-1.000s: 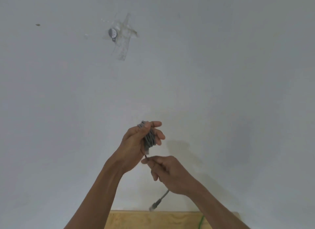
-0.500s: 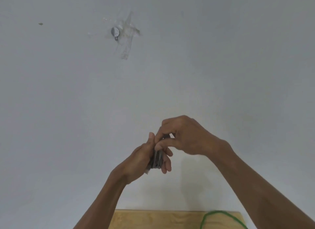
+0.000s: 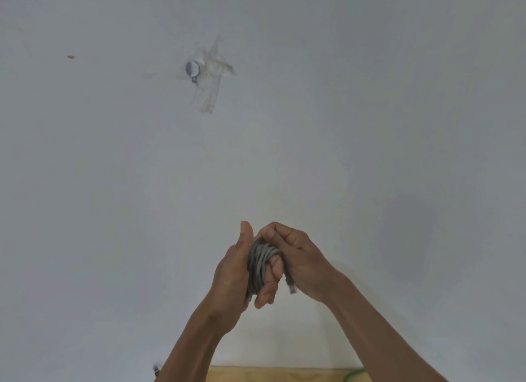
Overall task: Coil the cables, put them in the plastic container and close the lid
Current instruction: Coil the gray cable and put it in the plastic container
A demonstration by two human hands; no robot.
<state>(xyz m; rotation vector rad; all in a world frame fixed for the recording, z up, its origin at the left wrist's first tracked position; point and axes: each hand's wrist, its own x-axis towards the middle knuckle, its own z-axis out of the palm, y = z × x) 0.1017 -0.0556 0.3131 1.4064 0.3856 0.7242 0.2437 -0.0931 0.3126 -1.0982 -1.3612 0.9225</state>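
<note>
A grey cable (image 3: pixel 260 263) is wound into a tight coil around the fingers of my left hand (image 3: pixel 237 270), which grips it with the thumb pointing up. My right hand (image 3: pixel 299 259) is curled over the coil's right side and holds the cable's loose end; its plug (image 3: pixel 291 287) hangs just below that hand. Both hands are raised in front of a white wall. A bit of green cable (image 3: pixel 354 374) shows at the bottom right on the wooden table. The plastic container is out of view.
The wooden table (image 3: pixel 270 374) is only a strip at the bottom edge. A white wall (image 3: pixel 370 125) fills the view, with a metal hook under clear tape (image 3: pixel 205 77) at upper middle. A small dark object (image 3: pixel 156 369) peeks out beside my left forearm.
My right hand has come down from above the coil to its right side, still holding the cable end. The coil has grown thicker around my left fingers. The camera tilted slightly.
</note>
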